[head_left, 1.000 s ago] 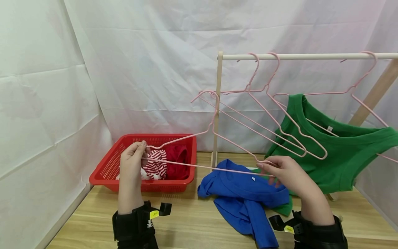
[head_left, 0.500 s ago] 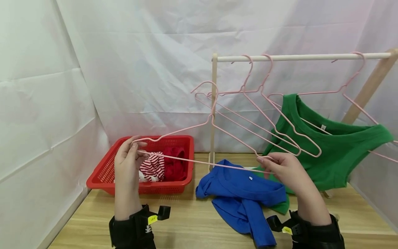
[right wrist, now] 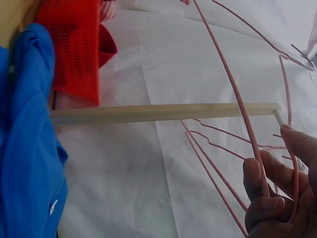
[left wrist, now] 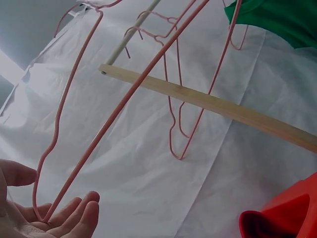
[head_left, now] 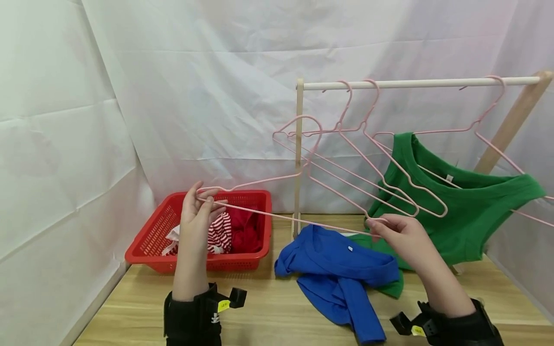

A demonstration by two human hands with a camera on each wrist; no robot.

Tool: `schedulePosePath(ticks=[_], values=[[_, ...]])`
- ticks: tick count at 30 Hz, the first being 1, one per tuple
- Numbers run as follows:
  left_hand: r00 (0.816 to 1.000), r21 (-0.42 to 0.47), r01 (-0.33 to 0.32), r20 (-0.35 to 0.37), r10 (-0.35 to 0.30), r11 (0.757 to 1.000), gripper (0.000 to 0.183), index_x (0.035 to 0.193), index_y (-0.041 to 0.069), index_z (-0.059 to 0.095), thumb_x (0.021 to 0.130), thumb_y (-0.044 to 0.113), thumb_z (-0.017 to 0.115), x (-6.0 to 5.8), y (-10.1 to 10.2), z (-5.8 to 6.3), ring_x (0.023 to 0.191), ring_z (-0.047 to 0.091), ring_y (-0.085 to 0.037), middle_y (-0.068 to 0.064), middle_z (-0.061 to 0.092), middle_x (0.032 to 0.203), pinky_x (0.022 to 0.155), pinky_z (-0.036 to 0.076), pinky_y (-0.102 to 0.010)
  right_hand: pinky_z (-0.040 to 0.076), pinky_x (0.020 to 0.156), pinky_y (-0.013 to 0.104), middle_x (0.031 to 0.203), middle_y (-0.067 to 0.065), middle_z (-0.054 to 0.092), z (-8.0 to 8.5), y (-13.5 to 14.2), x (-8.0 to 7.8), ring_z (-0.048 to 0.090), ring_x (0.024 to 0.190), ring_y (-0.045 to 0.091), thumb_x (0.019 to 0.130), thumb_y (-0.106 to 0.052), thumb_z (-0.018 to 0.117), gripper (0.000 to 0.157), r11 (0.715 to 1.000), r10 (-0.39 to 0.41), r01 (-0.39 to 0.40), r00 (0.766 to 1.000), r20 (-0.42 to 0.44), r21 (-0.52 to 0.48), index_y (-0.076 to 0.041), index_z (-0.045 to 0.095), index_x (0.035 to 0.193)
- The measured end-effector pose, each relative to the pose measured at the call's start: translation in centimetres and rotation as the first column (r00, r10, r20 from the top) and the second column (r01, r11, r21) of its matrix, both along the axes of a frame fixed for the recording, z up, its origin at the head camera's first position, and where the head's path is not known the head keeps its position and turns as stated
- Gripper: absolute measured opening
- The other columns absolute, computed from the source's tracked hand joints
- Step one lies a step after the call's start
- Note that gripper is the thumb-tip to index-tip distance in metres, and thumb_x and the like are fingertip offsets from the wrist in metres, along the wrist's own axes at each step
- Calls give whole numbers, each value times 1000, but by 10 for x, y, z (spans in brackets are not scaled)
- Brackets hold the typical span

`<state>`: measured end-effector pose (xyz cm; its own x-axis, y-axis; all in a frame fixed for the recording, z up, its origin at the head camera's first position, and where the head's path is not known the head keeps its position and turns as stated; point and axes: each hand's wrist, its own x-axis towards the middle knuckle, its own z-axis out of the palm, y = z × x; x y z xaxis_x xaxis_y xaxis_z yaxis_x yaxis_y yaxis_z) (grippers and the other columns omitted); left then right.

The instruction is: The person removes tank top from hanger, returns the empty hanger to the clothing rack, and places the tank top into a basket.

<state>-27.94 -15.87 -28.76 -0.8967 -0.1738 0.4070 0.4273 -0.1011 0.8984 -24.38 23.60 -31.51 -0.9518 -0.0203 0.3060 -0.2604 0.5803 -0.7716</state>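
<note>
A pink wire clothes hanger [head_left: 264,180] is held up between my two hands, its hook pointing up and left. My left hand [head_left: 198,207] supports one end. In the left wrist view, the hanger's corner lies across the loosely spread fingers [left wrist: 88,210], with the thumb against the wire. My right hand [head_left: 400,233] pinches the other end between thumb and fingers, as the right wrist view also shows. Below the hanger, a crumpled blue long-sleeved top [head_left: 337,259] lies on the table [head_left: 277,307], partly over a piece of green cloth [head_left: 391,288].
At the left stands a red plastic basket [head_left: 149,242] holding striped and red clothes. Behind, a rack with a white rod [head_left: 424,83] carries two bare pink hangers [head_left: 391,168] and a green tank top [head_left: 459,206] on another. A wooden post [head_left: 298,158] supports its left end.
The hanger's hook has shifted right, and its left end has risen. My left hand has moved up, its fingers loosening and spreading; my right hand still pinches its end, slightly further right.
</note>
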Motion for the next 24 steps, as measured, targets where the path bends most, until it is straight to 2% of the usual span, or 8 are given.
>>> schedulePosePath(ticks=[4, 7, 10, 12, 19, 24], values=[[1000, -3, 14, 13, -14, 1000, 47, 148, 6, 26, 103, 4, 41, 1, 4, 3, 108, 62, -32, -16, 49, 125, 91, 49, -28, 47, 73, 26, 85, 2, 70, 0, 3, 4, 62, 83, 10, 98, -35, 58, 30, 998, -54, 55, 997, -47, 20, -9, 74, 101], [998, 98, 49, 19, -52, 994, 39, 142, 4, 34, 104, 4, 39, 2, 9, 4, 103, 64, -31, -15, 54, 119, 91, 50, -31, 45, 74, 22, 84, 1, 71, 0, 7, 10, 61, 84, 7, 98, -36, 59, 31, 995, -98, 100, 993, -68, 27, -10, 75, 101], [995, 211, 93, 15, -98, 973, 28, 131, 4, 43, 104, 4, 37, 3, 13, 5, 92, 67, -25, -13, 60, 109, 89, 51, -34, 45, 73, 19, 85, 1, 72, 3, 13, 16, 59, 86, 2, 98, -36, 59, 32, 991, -128, 130, 989, -71, 28, -9, 74, 103], [992, 240, 116, 15, -124, 964, 23, 124, 4, 46, 104, 3, 37, 3, 15, 5, 86, 66, -21, -13, 62, 103, 88, 52, -35, 45, 73, 17, 86, 1, 72, 5, 18, 21, 57, 88, -4, 98, -35, 59, 32, 990, -136, 139, 988, -71, 33, -8, 74, 106], [984, 183, 161, 40, -171, 970, 21, 121, -1, 47, 103, 3, 38, 0, 29, 4, 83, 68, -21, -16, 61, 103, 86, 53, -36, 44, 67, 11, 85, -5, 73, 11, 43, 28, 53, 88, -12, 97, -29, 63, 29, 984, -168, 173, 981, -94, 48, -5, 74, 106], [980, 144, 171, 80, -183, 975, 28, 129, -2, 47, 102, 4, 42, -1, 41, 4, 83, 68, -22, -17, 58, 107, 87, 53, -36, 41, 59, 13, 81, -11, 72, 12, 64, 36, 54, 81, -11, 97, -25, 62, 24, 981, -181, 188, 976, -121, 53, -6, 74, 103]])
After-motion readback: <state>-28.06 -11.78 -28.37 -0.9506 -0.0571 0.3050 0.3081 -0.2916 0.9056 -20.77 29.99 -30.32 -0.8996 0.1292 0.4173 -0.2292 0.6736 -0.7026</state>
